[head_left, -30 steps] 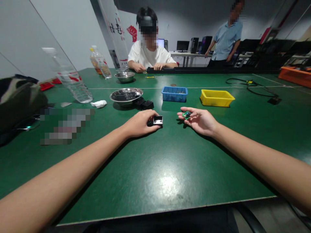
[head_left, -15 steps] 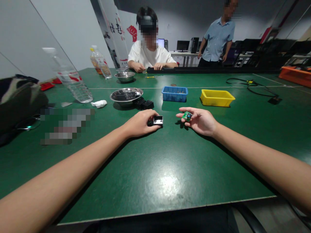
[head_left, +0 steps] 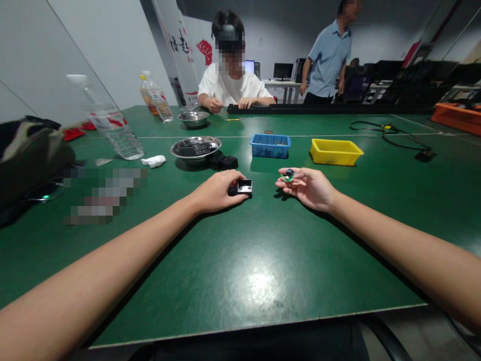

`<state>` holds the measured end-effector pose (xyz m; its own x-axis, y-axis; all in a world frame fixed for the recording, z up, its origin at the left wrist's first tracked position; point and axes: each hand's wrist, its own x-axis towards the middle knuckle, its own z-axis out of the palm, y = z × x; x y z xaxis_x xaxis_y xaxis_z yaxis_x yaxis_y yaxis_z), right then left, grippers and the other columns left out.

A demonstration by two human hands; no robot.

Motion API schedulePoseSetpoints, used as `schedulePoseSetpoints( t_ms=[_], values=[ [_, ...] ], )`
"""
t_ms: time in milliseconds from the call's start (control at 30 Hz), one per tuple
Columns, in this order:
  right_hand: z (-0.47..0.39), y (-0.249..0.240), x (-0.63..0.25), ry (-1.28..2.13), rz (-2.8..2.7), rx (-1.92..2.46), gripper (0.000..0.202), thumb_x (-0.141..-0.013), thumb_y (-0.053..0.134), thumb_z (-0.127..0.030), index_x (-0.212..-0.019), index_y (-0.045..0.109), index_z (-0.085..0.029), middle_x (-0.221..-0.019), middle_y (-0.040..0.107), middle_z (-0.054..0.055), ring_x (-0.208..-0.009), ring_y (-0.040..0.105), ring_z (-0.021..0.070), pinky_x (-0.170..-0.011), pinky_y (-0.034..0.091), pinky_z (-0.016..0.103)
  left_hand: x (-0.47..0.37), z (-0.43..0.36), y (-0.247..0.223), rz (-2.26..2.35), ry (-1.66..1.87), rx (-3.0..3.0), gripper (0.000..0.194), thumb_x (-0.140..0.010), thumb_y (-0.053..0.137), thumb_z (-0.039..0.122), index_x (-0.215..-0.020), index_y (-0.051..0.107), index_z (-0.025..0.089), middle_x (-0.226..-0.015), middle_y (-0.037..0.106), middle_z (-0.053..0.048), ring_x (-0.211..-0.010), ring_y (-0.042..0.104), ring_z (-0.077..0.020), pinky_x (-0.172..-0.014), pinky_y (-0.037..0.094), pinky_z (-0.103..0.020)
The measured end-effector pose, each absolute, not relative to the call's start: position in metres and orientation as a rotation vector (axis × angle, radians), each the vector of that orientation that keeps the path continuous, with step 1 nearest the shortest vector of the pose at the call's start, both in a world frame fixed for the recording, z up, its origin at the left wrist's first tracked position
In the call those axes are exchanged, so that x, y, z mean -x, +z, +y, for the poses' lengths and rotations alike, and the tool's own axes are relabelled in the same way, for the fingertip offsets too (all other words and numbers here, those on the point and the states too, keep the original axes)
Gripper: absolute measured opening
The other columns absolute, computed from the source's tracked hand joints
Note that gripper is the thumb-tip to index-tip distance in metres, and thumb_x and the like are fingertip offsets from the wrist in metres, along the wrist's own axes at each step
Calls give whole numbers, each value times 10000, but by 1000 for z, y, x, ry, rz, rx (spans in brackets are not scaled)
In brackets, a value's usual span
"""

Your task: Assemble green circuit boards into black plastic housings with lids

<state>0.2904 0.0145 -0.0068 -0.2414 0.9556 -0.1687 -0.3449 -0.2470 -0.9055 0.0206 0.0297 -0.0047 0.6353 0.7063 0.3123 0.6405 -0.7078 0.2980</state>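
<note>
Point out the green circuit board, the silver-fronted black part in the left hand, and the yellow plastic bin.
Green circuit board (head_left: 288, 177): head view, its visible middle.
Silver-fronted black part (head_left: 245, 189): head view, silver front.
Yellow plastic bin (head_left: 334, 157): head view, front wall.

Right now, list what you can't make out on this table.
All in the head view:
Much of the black-and-silver part: covered by the left hand.
Markings on the green circuit board in the right hand: too small.
Small parts in the blue bin: too small, partly behind its wall.
Orange crate: cut off by the right edge.
</note>
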Motion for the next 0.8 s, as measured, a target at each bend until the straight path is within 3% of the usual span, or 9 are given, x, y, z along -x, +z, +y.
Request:
schedulePoseSetpoints(
  t_ms=[200,433,633,733,800],
  values=[
    [13,-5,-290,1696,-1000,945,124,-844,591,-230,-907,678,-167,-822,764,78,-765,731,180,-668,547,276,-20,30,-5,1112,627,-2697,334,-840,643,441,-1029,649,166,-921,705,-71,-805,657,-212,-751,513,-323],
    [11,-3,-288,1694,-994,944,155,-895,516,-216,-853,657,-167,-835,786,100,-745,743,178,-629,537,262,-20,31,-6,1105,626,-2702,344,-838,641,440,-1032,647,156,-925,701,-79,-808,659,-217,-753,509,-327],
    [12,-5,-290,1700,-999,946,146,-885,533,-229,-851,656,-158,-880,792,121,-782,746,194,-655,551,282,-21,31,-5,1107,625,-2695,348,-836,650,433,-1039,651,151,-938,707,-87,-819,662,-219,-764,509,-328],
    [13,-6,-290,1671,-1013,931,72,-814,589,-153,-842,654,-163,-919,795,106,-772,743,180,-622,552,260,-21,30,-5,1092,637,-2702,334,-839,649,428,-1032,650,155,-931,706,-82,-811,658,-217,-752,509,-328],
    [14,-8,-290,1655,-1025,925,129,-740,613,-80,-831,650,-163,-937,795,96,-746,739,165,-592,542,237,-21,30,-5,1087,650,-2719,326,-840,647,423,-1029,647,157,-925,702,-77,-806,652,-214,-746,509,-328]
  ],
)
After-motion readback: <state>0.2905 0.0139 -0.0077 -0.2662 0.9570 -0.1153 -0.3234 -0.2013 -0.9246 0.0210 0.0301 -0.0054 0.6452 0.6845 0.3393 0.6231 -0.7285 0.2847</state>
